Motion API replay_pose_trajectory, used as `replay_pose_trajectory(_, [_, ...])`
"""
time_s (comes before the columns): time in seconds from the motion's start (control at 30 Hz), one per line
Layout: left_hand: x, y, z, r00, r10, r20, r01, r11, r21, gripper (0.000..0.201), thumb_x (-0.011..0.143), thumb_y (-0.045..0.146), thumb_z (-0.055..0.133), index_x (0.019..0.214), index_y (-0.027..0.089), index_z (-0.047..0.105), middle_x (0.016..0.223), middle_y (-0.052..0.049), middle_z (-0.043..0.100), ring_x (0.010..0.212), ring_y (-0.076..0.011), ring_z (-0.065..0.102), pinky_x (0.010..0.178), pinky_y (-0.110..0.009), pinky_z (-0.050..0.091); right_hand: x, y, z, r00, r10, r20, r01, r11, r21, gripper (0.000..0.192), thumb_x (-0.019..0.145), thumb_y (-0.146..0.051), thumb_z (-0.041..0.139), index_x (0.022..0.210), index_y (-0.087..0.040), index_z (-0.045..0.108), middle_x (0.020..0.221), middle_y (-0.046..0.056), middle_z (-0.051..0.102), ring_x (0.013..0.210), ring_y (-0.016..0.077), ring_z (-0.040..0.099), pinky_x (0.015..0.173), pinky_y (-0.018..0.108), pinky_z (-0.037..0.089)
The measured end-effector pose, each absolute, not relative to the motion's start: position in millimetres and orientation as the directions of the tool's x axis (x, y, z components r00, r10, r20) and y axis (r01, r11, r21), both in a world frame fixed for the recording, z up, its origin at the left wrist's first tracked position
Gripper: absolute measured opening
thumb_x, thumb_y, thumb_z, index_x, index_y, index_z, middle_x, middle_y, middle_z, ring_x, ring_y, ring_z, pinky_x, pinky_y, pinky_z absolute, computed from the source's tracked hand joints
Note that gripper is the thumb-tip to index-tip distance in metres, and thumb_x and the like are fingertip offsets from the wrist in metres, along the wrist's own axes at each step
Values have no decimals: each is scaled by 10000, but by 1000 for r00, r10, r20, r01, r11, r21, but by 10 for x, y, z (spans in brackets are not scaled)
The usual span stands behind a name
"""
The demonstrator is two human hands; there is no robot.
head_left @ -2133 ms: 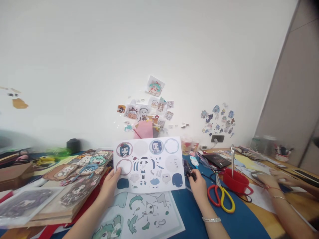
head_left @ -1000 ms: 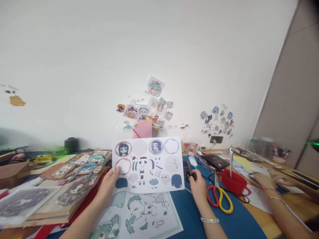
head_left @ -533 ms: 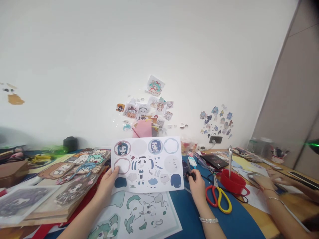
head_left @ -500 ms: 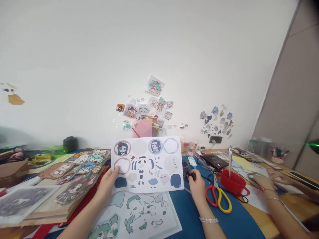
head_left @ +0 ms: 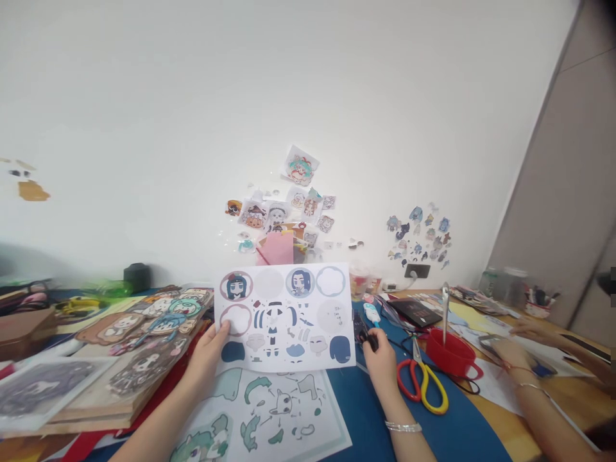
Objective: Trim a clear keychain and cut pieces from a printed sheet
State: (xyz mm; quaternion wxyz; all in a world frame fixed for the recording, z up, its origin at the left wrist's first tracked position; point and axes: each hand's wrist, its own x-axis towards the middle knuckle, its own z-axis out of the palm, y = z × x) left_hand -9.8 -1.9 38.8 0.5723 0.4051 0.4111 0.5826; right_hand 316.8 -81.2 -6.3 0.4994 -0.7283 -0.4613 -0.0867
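Observation:
My left hand [head_left: 208, 350] pinches the left edge of a printed paper sheet [head_left: 293, 314], thumb on its front. The sheet is held up facing me and shows cartoon figures, oval frames and separate dark blue hair and clothing parts. Just right of the sheet, my right hand [head_left: 382, 362] is closed around the black handles of a pair of scissors [head_left: 368, 338]; their blades are hard to make out. Below lies a second printed sheet [head_left: 283, 417] with green cartoon parts, partly covered by the raised one. Red-and-yellow-handled scissors [head_left: 433, 390] rest beside my right wrist.
A red cup [head_left: 450, 355] with a metal utensil stands at the right. Farther right are a co-worker's arms [head_left: 522, 372] over papers. At left lies a thick book [head_left: 101, 404] with cartoon cutouts. Stickers [head_left: 278, 215] cover part of the wall behind the blue mat [head_left: 462, 427].
The held sheet and both my hands stay almost in place. At the right, the co-worker's hands have shifted slightly.

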Motion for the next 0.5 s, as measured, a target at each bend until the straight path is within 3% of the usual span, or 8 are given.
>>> replay_pose_trajectory(0.5, [-114, 2, 362, -13, 999, 32, -318, -34, 947, 240, 761, 344, 553, 956, 206, 578, 885, -54, 698, 875, -199, 631, 763, -284, 495, 3201, -813, -87, 584, 559, 589, 705, 10, -709, 149, 717, -309, 435, 782, -198, 511, 689, 38, 603, 637, 217, 565, 558, 266, 399])
